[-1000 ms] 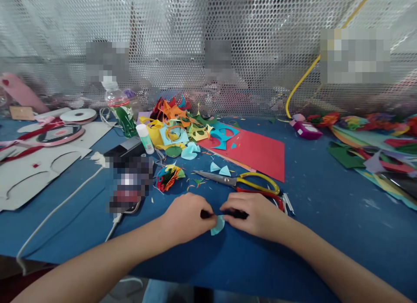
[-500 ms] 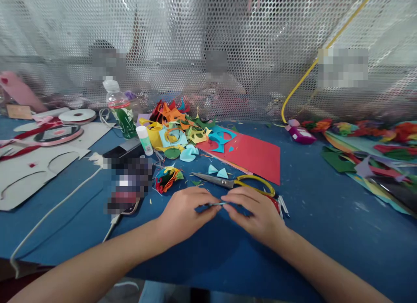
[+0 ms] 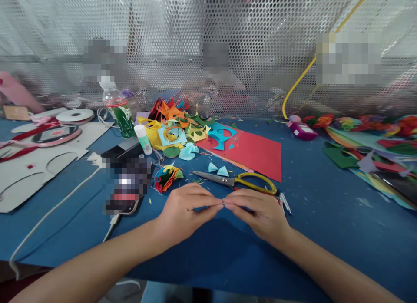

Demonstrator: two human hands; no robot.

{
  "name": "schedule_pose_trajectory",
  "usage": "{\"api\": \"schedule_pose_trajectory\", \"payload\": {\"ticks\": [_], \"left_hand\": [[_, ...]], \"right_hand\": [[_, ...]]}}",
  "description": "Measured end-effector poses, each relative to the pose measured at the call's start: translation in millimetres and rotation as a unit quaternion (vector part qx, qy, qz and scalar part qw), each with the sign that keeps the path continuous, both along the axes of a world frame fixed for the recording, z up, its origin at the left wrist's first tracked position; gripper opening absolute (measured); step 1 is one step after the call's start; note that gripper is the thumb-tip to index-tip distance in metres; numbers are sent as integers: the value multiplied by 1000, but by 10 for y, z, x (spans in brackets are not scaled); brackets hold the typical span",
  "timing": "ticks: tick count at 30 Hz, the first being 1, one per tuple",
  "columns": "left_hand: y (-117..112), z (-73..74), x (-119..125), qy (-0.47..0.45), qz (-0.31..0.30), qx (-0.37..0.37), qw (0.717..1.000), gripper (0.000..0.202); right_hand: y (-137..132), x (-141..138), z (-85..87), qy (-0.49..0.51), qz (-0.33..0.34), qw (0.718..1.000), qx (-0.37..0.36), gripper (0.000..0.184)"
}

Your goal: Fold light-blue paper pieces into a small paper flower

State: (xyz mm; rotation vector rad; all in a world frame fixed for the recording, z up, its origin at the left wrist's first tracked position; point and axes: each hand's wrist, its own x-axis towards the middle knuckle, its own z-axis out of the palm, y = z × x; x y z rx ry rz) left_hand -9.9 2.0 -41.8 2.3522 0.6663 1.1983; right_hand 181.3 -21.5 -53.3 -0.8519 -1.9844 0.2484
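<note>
My left hand (image 3: 189,207) and my right hand (image 3: 257,212) meet fingertip to fingertip above the blue table (image 3: 208,259). Both pinch a small piece of light blue paper (image 3: 223,203), almost wholly hidden by the fingers. Just beyond them lie scissors with yellow handles (image 3: 234,179), blades pointing left. Two small light blue paper pieces (image 3: 223,170) rest behind the blades. Left of the scissors sits a multicoloured paper ball (image 3: 167,178). A folded light blue paper disc (image 3: 189,151) lies behind that ball.
Paper offcuts (image 3: 174,116) and a red sheet (image 3: 257,153) lie at the back. A glue stick (image 3: 143,139), a bottle (image 3: 120,114) and a phone (image 3: 130,186) with a white cable stand left. Coloured paper (image 3: 374,159) covers the right side. Behind rises a perforated metal screen (image 3: 182,42).
My fingertips have come closer together, covering the light blue paper whose edge showed between them before. The view has shifted slightly; things on the table stay put.
</note>
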Motion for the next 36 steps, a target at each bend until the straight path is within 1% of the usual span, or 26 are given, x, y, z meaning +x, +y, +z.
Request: {"api": "schedule_pose_trajectory", "payload": {"ticks": [3,5,7,9,10,12,15,17,19,21,24,28,31,36], "left_hand": [[-14,11,5,6,-2,-15,1000,9],[-36,19,17,0,-4,-12,1000,9],[-67,24,33,-14,0,-9,1000,8],[-98,26,48,-35,11,-26,999,7],[-110,26,53,-48,18,-50,997,6],[-122,24,60,-73,34,-122,989,5],[-113,27,63,-103,49,-234,966,8],[-99,35,61,-101,42,-275,955,11],[-86,49,57,-73,31,-295,952,12],[-76,68,52,-42,24,-300,953,12],[-62,95,42,-16,12,-295,955,16],[-43,113,32,25,-25,-292,956,16],[-31,106,30,34,-30,-293,955,17],[-13,69,30,24,-37,-291,956,15]], "right_hand": [[-24,-14,2,-6,-7,1000,-15,11],[-46,-34,4,0,-9,999,-31,12],[-68,-63,8,24,-12,999,-46,11],[-81,-95,10,62,-12,996,-60,11],[-82,-110,10,82,-9,994,-74,10],[-74,-134,5,114,9,985,-128,7],[-48,-144,-14,137,40,965,-220,6],[-31,-131,-26,149,30,959,-240,5],[-19,-107,-28,156,2,959,-236,8],[-13,-82,-19,133,-10,964,-229,9],[-11,-55,0,73,3,975,-212,9],[-17,-33,9,49,8,983,-179,9],[-23,-17,10,30,9,988,-150,9],[-34,-16,20,-3,-7,995,-101,8]]}}
